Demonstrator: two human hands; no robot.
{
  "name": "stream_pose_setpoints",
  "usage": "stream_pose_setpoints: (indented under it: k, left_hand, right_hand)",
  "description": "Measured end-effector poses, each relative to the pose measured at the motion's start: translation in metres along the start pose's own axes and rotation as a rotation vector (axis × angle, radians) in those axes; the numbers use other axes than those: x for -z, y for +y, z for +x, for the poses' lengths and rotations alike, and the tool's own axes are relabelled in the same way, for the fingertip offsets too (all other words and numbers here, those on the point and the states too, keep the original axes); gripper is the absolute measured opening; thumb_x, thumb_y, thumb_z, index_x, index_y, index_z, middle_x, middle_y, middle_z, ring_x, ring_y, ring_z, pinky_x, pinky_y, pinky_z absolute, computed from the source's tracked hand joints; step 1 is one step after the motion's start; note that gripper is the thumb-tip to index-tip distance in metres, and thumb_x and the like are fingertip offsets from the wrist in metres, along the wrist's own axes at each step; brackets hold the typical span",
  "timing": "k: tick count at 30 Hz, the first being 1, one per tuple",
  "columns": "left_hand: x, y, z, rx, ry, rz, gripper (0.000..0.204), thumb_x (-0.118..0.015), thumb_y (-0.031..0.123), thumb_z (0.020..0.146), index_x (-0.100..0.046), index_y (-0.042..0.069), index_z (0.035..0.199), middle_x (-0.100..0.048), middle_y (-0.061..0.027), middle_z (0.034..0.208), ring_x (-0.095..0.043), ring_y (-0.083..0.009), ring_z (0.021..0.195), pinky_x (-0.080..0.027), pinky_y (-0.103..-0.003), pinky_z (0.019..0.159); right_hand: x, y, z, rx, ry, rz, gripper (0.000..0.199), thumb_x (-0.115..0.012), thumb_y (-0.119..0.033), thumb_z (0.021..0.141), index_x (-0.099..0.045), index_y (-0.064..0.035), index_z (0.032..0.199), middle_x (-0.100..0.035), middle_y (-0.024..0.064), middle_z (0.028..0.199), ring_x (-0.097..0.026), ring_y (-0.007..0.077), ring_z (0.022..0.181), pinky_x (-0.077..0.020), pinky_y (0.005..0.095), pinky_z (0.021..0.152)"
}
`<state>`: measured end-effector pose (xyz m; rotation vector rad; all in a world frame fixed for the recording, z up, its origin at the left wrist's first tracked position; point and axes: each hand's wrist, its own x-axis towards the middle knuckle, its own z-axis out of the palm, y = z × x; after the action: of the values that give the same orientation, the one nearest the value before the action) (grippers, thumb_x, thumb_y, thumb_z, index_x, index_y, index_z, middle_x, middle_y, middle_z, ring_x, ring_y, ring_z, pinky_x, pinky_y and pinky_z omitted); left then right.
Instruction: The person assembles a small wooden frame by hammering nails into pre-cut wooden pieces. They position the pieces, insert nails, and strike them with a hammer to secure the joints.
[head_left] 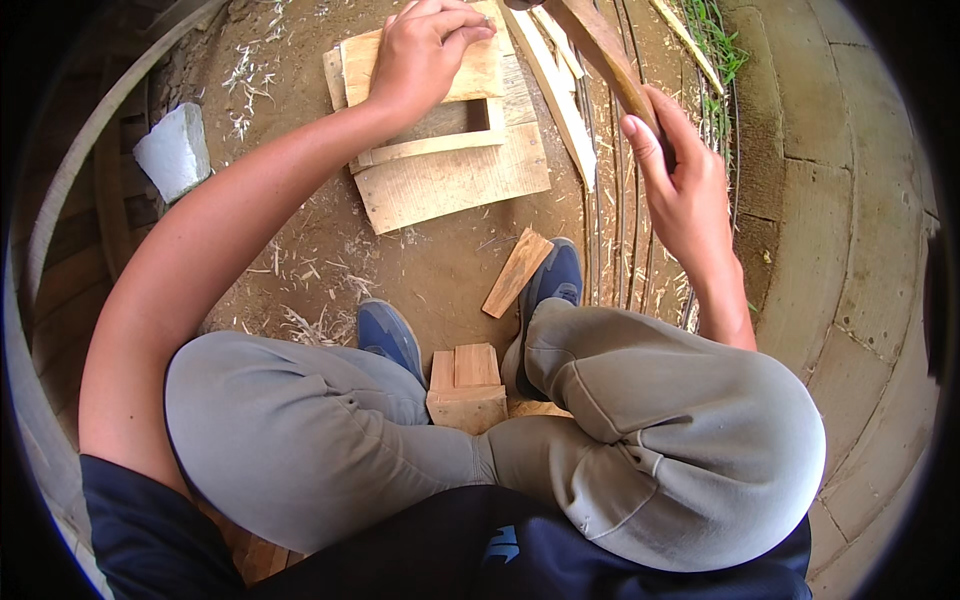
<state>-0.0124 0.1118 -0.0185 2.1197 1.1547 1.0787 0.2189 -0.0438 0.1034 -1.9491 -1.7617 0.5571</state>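
Observation:
My left hand [425, 55] rests on a small wooden box frame [430, 150], its thumb and forefinger pinched around a tiny metallic nail [489, 25] at the far right corner. Under the fingers, a pale board [485, 75] covers the far part of the frame, and a dark gap shows nearer me. The frame lies on a wider flat plank [455, 190] on the ground. To the right, my right hand [685, 175] is closed round the wooden handle of a hammer [605, 55], raised and slanting toward the far left. The hammer's dark head is mostly cut off by the top edge.
Narrow wood strips [550, 95] and dark rods [625, 200] lie right of the frame. A loose wood piece [518, 272] leans by my right shoe, and wood blocks [467, 385] sit between my legs. A pale stone [175, 150] stands left; a block wall [810, 230] runs right.

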Motion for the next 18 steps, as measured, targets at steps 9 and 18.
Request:
stream_pose_setpoints:
  k: [9,18]
  left_hand:
    - [0.001,0.002,0.001,0.008,0.003,-0.017,0.011,-0.074,0.009,0.089,-0.081,0.003,0.094,-0.074,-0.0140,0.094,-0.070,-0.0317,0.093,-0.053,-0.042,0.086]
    - [0.000,0.003,0.001,0.049,-0.002,-0.057,0.011,-0.074,0.007,0.087,-0.081,0.003,0.095,-0.074,-0.0137,0.095,-0.069,-0.0312,0.094,-0.052,-0.042,0.087]
  right_hand:
    - [0.003,-0.001,0.001,-0.043,-0.040,-0.005,0.044,-0.066,-0.031,0.106,-0.063,0.0006,0.136,-0.074,0.0236,0.085,-0.071,0.0204,0.070,-0.0551,0.0373,0.067]
    - [-0.009,-0.004,-0.001,-0.028,-0.022,0.060,0.041,-0.065,-0.030,0.105,-0.063,-0.0008,0.135,-0.074,0.0248,0.089,-0.074,0.0270,0.073,-0.0559,0.0396,0.069]
